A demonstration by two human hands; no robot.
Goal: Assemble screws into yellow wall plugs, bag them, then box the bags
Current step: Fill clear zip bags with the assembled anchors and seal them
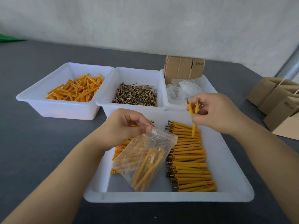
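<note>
The left hand (127,125) pinches a half-filled bag (144,159); just right of it, the right hand (216,112) grips two plugs (193,110).

Part-filled clear bag (145,157) above plug rows (189,159)

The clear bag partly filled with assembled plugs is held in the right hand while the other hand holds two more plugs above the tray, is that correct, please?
Not quite: the head view shows the clear bag pinched in the left hand, not the right. The right hand holds the two plugs above the tray.
</note>
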